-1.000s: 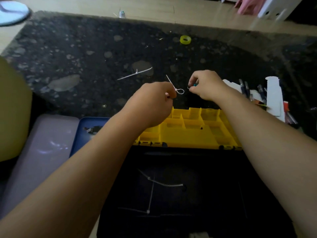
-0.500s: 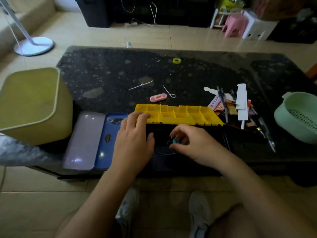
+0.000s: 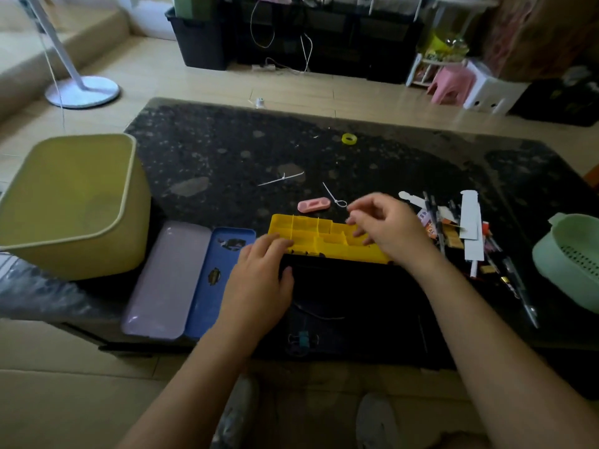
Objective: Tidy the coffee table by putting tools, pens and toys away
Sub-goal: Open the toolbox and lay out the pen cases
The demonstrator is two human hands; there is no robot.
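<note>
Lying on the dark stone table (image 3: 210, 147), a thin white looped tie (image 3: 335, 197) is seen just past the loose, empty right hand (image 3: 385, 228); the left hand (image 3: 259, 280) is laid flat against a yellow plastic tray (image 3: 324, 244).

Beige tiled floor (image 3: 168, 71) holds a white fan stand (image 3: 82, 92), black cabinet (image 3: 372, 43) and pink stool (image 3: 450, 84).

Left grip (image 3: 259, 280) lies flat, fingers straight; right grip (image 3: 385, 228) hovers, fingers loosely spread.
</note>
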